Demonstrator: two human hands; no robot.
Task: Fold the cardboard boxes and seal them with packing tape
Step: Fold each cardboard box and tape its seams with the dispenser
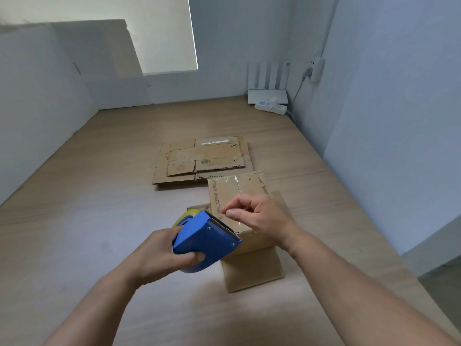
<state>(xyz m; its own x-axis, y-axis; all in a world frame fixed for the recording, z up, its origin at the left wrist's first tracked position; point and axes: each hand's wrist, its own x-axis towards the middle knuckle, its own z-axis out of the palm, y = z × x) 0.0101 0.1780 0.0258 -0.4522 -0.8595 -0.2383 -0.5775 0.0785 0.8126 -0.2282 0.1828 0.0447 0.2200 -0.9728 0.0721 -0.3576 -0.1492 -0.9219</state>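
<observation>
My left hand grips a blue tape dispenser with a yellowish tape roll, held above the table with its serrated blade turned up and to the right. My right hand is just beyond the blade, thumb and forefinger pinched together on the end of the clear tape. Under both hands stands a small cardboard box with a flap raised at its far side. A clear tape strip shows on that flap.
A stack of flattened cardboard boxes lies farther back on the wooden table. A white router and a power strip sit in the far right corner by the wall. The table's edge drops off at the right.
</observation>
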